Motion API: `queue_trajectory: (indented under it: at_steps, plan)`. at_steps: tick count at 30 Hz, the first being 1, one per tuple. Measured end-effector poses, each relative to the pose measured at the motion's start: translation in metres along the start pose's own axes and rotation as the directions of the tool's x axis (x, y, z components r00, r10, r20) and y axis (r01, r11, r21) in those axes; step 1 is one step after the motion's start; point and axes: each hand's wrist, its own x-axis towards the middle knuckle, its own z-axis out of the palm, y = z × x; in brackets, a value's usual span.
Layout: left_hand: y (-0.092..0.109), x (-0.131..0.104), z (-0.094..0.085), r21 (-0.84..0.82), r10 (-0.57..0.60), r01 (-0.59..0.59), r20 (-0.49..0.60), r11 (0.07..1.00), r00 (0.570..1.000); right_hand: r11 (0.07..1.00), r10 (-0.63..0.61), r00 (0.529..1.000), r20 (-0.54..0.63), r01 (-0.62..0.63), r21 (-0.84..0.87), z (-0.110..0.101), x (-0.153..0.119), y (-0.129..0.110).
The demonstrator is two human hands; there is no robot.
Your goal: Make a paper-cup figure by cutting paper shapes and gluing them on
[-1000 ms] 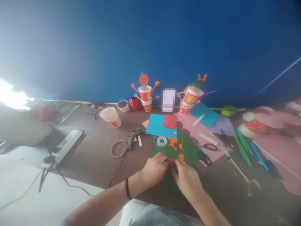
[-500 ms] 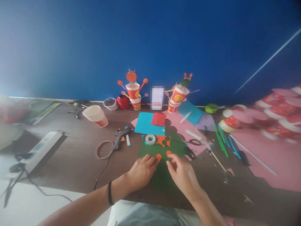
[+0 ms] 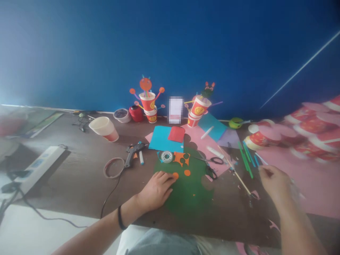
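Observation:
My left hand (image 3: 155, 191) lies palm down on the green sheet (image 3: 190, 198), its thumb apart from its fingers. Its fingertips touch the edge of a small orange disc (image 3: 175, 175). A second orange disc (image 3: 187, 173) lies just to the right, untouched. Over at the right, my right hand (image 3: 275, 182) has its fingers curled together beside the blue straws (image 3: 256, 160) and over a white stick (image 3: 260, 158); what they grip, if anything, is hidden. Above the discs are an orange sheet with round holes (image 3: 178, 158) and a white tape roll (image 3: 166, 157).
Black scissors (image 3: 211, 171) lie right of the discs. A glue gun (image 3: 132, 152), a tape ring (image 3: 114, 167) and a power strip (image 3: 42, 166) are on the left. Decorated cup figures (image 3: 147, 102) stand at the back, with more red cups (image 3: 310, 124) at the right.
My right hand has left the right orange disc and moved far right to the straws and white stick. My left hand stays by its disc, its thumb now visible. The view has shifted slightly.

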Motion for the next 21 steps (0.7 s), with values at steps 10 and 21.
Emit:
queue_trajectory:
  at_steps: [10,21]
  plan:
    - [0.007,-0.003,-0.004,0.05,-0.013,0.012,0.022,0.999,1.0,0.944,-0.297,0.952,0.076,0.281,0.176,0.005,-0.048,-0.1]
    - [0.006,-0.01,-0.003,-0.096,-0.035,0.03,-0.051,0.995,0.998,0.704,-0.635,0.772,0.043,0.554,0.444,0.005,-0.1,-0.181]
